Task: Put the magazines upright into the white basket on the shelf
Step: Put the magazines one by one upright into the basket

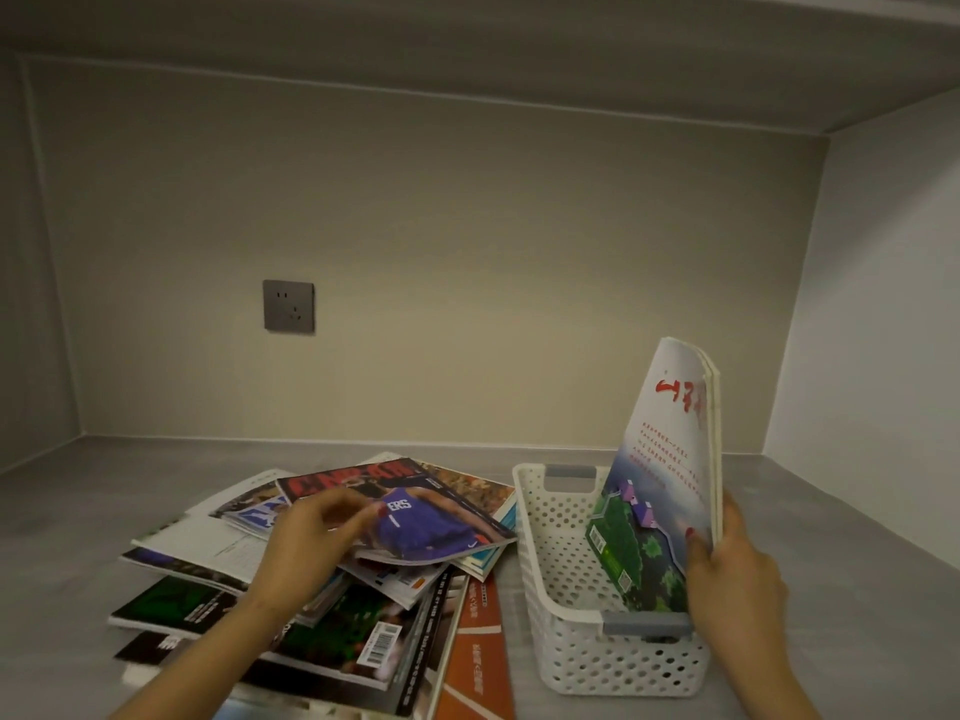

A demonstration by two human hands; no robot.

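Shelf (156, 491): basket (566, 589) holds upright magazine (660, 485).

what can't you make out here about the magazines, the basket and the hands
- Head view, pile of magazines: count unclear; overlapped, bottom edge cuts some off.
- Basketball magazine: red title blurred; left hand covers part.
- Upright magazine: foot hidden inside white basket; right hand covers its edge.

grey wall socket (288, 306) | back wall, left of centre | nothing plugged in
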